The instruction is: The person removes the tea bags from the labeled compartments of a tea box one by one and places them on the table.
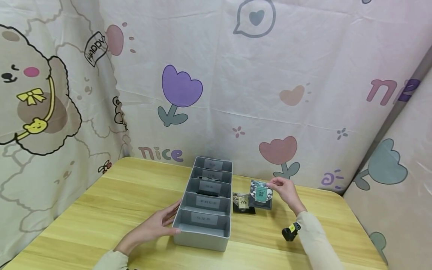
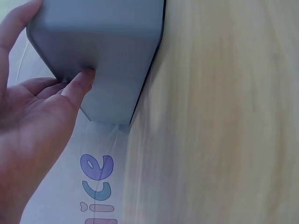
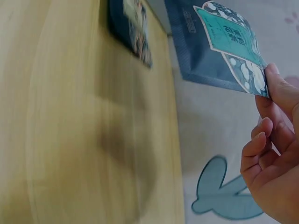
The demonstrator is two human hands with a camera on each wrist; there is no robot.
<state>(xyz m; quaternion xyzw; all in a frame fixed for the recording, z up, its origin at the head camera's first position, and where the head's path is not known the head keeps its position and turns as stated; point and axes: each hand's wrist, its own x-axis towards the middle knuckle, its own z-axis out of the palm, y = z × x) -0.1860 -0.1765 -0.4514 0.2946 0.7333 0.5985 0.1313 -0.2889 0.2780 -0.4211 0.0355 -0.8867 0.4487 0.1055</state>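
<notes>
A grey divided storage box (image 1: 202, 242) stands on the table, with labelled dividers across its compartments. My left hand (image 1: 153, 227) rests against its left side, thumb at the near corner; in the left wrist view a fingertip (image 2: 85, 78) touches the box wall (image 2: 117, 70). To the right of the box, my right hand (image 1: 285, 191) pinches a dark sachet (image 1: 261, 195) with a green label by its upper corner, between thumb and fingers. The sachet is held up, tilted in the right wrist view. Just beside the box lies another dark sachet (image 1: 243, 207) with a pale label, partly behind the held one.
Dark items (image 1: 208, 178) show in a few of the box's middle compartments. The wooden table (image 1: 141, 183) meets a printed curtain (image 1: 219, 112) at the back and sides. A small black device (image 1: 290, 232) is worn at the right wrist.
</notes>
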